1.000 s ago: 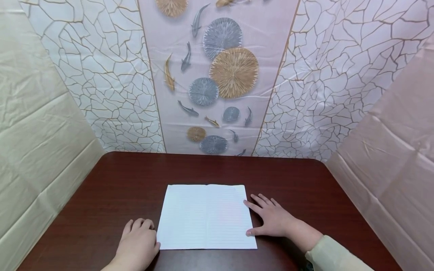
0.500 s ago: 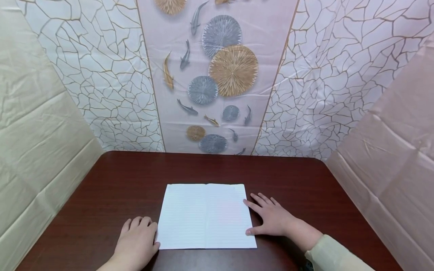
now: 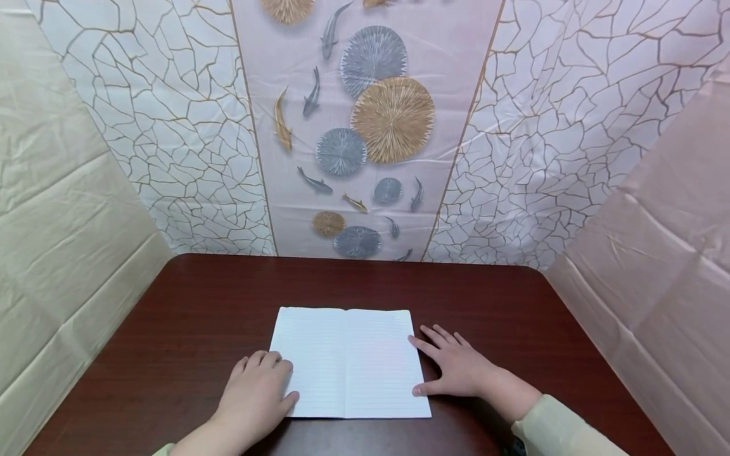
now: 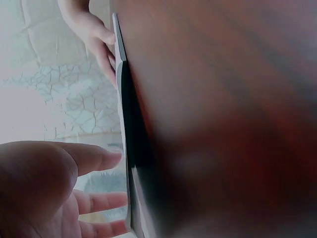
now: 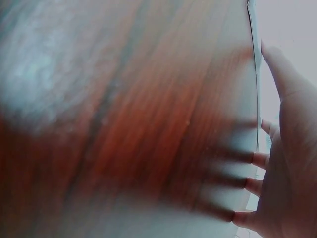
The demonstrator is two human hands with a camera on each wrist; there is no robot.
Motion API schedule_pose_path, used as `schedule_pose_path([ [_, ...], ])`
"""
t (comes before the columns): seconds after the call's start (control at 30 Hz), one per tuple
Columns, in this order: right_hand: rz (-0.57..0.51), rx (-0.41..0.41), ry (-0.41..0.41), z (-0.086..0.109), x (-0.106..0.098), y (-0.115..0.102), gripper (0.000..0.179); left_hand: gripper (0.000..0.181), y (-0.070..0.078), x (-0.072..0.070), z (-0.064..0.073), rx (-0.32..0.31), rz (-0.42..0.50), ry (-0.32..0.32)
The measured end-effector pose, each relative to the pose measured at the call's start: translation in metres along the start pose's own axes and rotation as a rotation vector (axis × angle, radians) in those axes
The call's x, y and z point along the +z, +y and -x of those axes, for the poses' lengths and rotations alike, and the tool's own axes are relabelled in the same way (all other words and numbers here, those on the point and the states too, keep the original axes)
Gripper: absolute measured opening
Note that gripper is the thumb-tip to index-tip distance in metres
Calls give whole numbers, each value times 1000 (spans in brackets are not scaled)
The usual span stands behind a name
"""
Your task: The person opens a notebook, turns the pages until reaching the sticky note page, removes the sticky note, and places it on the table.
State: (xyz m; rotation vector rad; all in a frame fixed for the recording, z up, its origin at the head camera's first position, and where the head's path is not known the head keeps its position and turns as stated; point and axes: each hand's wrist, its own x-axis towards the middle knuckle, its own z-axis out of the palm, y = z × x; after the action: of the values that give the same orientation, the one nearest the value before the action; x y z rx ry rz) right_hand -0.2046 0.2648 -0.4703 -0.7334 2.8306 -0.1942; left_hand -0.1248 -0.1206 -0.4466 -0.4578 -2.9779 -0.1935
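Observation:
An opened notebook [image 3: 348,367] with lined white pages lies flat on the table, its centre fold running away from me. My left hand [image 3: 256,389] lies over the left page's outer edge, fingers relaxed and thumb on the paper near the lower edge. In the left wrist view, its thumb and fingertips come down on the top of the notebook [image 4: 122,106], whose near edge shows a dark shadow beneath. My right hand [image 3: 456,364] spreads its fingers at the right edge. Its thumb and index fingertip rest on the right page, while the other fingertips touch the table beside it.
The dark reddish-brown table [image 3: 188,316] has rounded far corners. Behind it hangs a patterned cloth [image 3: 353,126] with fish and round leaf shapes. Plain pale cloths [image 3: 68,209] stand along both sides.
My left hand has moved right and slightly away from me, from beside the notebook's left edge onto the left page. The right hand stays in place.

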Motion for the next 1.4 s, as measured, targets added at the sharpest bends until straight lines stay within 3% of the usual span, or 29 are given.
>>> schedule_pose_path([
  [0.33, -12, -10, 2, 0, 2, 1, 102, 57, 21, 9, -27, 84, 77, -55],
  [0.53, 1, 3, -2, -2, 3, 3, 104, 71, 32, 17, -45, 91, 74, -132],
  [0.7, -2, 4, -3, -2, 4, 4, 105, 79, 42, 24, -55, 132, 98, -210],
  [0.83, 0, -2, 0, -1, 4, 4, 104, 80, 49, 28, -59, 154, 124, -254],
  [1.07, -11, -13, 12, -1, 4, 2, 103, 81, 52, 24, -58, 122, 143, -317],
  [1.4, -35, -27, 16, 0, 3, 2, 100, 82, 52, 24, -59, 111, 158, -348],
])
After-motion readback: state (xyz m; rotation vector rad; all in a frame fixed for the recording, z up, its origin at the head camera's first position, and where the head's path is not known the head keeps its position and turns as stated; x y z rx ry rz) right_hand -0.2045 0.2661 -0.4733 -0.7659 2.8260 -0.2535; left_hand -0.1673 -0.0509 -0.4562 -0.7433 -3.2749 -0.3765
